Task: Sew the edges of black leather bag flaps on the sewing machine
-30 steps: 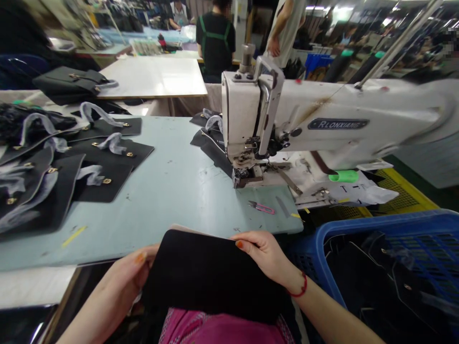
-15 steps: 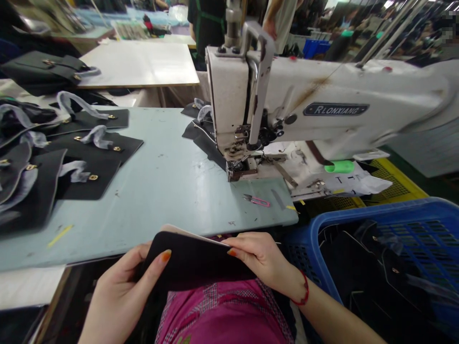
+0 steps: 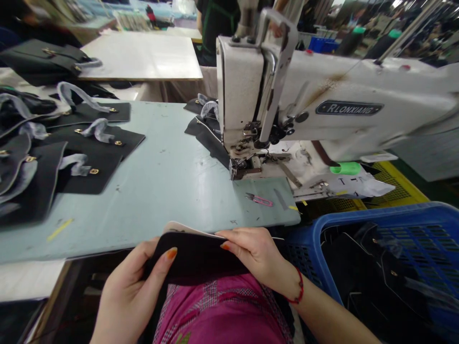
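Left hand [image 3: 131,291] and right hand [image 3: 254,253] both grasp a black panel [image 3: 195,255] by its edges, fingers closed on it. The panel is held over a pink garment [image 3: 218,308], just below the pale-green table edge [image 3: 143,239] – now sitting higher, baring more garment than in the earlier view.

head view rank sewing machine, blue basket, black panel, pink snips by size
1. white Rlonxiang sewing machine
2. blue plastic basket, cut off by the frame
3. black panel, unsure because it is close to the camera
4. pink-handled thread snips

Black panel [image 3: 193,253], cream lining [image 3: 182,228], orange fingernails [image 3: 172,253], pink checked clothing [image 3: 218,306]; blue plastic crate [image 3: 358,215], pale green table [image 3: 143,191]
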Available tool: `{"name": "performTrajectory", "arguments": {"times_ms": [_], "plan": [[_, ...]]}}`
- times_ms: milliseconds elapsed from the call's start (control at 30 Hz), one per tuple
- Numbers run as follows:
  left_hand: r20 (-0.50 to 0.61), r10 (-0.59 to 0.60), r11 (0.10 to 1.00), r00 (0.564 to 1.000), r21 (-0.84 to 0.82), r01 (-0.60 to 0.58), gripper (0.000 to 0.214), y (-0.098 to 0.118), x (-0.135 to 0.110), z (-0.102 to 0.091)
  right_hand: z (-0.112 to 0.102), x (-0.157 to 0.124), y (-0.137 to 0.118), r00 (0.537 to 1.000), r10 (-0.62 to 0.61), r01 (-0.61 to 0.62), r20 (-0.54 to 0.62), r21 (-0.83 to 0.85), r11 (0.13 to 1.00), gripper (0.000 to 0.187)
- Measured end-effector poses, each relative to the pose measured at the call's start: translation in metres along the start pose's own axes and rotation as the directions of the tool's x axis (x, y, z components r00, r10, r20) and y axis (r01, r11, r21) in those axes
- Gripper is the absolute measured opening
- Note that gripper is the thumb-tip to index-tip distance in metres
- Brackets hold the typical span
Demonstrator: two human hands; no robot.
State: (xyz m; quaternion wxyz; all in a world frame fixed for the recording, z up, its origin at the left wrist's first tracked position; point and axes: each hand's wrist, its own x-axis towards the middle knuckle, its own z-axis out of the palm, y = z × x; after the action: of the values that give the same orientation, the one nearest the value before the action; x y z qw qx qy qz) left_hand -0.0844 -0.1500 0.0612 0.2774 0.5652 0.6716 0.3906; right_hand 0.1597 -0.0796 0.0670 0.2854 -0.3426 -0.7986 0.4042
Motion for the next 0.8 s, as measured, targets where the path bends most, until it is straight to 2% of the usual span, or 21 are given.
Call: {"name": "performTrajectory", "arguments": {"times_ms": [167,600,800], "plan": [[-0.011,0.096,0.994,0.995,0.053,-0.095,0.015,0.003,-0.001,0.002,0.002,0.001,0.003,0.998,0.030,-0.030,-0.047,0.004,1.000,0.027],[0.030,0.164,0.983,0.986,0.085,-0.166,0.012,0.005,-0.002,0.008,0.009,0.015,-0.013,0.999,-0.035,0.035,-0.024,0.025,0.999,0.030],[0.038,0.179,0.980,0.983,0.080,-0.182,0.011,0.004,-0.002,0.011,0.009,0.015,-0.013,0.999,0.037,-0.035,-0.015,0.095,0.995,0.029]]}}
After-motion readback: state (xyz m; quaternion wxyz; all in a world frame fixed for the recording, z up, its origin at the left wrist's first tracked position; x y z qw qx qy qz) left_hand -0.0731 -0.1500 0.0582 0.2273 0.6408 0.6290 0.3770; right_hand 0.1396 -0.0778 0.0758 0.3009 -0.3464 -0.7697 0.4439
